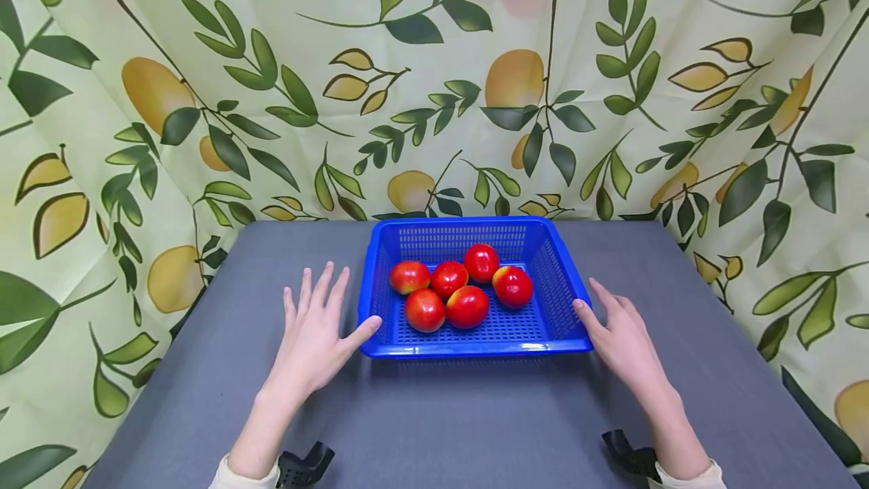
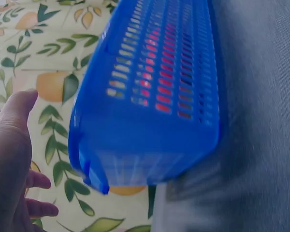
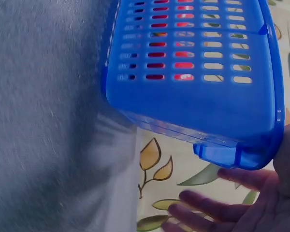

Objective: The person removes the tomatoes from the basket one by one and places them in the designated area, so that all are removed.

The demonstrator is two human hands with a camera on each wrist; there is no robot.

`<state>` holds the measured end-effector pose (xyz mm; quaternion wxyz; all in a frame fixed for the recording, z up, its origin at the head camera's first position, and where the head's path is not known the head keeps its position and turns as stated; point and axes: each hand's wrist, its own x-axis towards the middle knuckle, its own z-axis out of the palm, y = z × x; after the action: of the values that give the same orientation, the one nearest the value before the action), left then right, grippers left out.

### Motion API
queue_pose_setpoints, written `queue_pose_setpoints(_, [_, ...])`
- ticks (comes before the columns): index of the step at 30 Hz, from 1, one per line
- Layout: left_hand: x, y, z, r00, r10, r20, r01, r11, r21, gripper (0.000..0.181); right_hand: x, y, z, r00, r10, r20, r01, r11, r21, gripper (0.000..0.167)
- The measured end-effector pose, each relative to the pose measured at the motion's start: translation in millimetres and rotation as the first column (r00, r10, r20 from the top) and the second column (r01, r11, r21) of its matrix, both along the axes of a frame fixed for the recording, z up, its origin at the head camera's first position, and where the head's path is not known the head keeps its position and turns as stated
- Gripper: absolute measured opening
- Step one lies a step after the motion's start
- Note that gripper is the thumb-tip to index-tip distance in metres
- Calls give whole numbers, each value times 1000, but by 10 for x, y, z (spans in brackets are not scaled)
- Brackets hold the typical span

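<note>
A blue plastic basket (image 1: 475, 348) with slotted walls stands on the table in the head view. Several glossy red round fruits (image 1: 468, 306), some with yellow patches, lie in it; their exact kind cannot be told. My left hand (image 1: 314, 345) is beside the basket's left side with fingers spread. In the left wrist view a gap shows between its thumb (image 2: 20, 107) and the basket wall (image 2: 135, 133). At the right side, my right hand (image 1: 624, 342) has its thumb at the basket's rim (image 3: 279, 116); its other fingers (image 3: 208, 205) extend outside the wall, apart from it.
A grey table surface (image 1: 475, 429) lies under the basket and in front of it. Behind and on both sides hangs a cloth (image 1: 434, 127) printed with leaves and fruit. A black strap piece (image 1: 305, 465) shows at each wrist.
</note>
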<state>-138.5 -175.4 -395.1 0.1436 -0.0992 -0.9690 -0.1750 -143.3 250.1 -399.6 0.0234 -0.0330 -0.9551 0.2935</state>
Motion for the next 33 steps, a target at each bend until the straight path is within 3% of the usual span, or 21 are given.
queue_pose_setpoints(4, [7, 110, 37, 999, -24, -41, 25, 999, 20, 93, 12, -23, -32, 998, -3, -63, -2, 996, -85, 65])
queue_pose_setpoints(9, [15, 294, 84, 993, -95, -70, 101, 990, 102, 87, 21, -26, -98, 990, -57, -131, 28, 976, -217, 54])
queue_pose_setpoints(14, [-13, 534, 144, 979, -180, -91, 194, 965, 175, 82, -2, 4, -120, 995, -78, -64, 44, 904, -425, 55])
queue_pose_setpoints(19, [-82, 840, 184, 959, -271, -78, 282, 926, 252, 80, -4, 53, -141, 995, -97, 17, 88, 799, -594, 57])
queue_pose_setpoints(23, [-110, 1074, 165, 952, -307, -1, 286, 886, 366, 79, 0, 85, -155, 993, -95, 66, 115, 732, -672, 58])
queue_pose_setpoints(27, [-141, 1253, 134, 945, -320, 66, 255, 850, 461, 77, 7, 105, -158, 991, -81, 103, 130, 702, -700, 60])
queue_pose_setpoints(33, [-238, 1467, 70, 939, -335, 78, 236, 793, 562, 71, 2, 111, -170, 994, -63, 90, 109, 692, -714, 62])
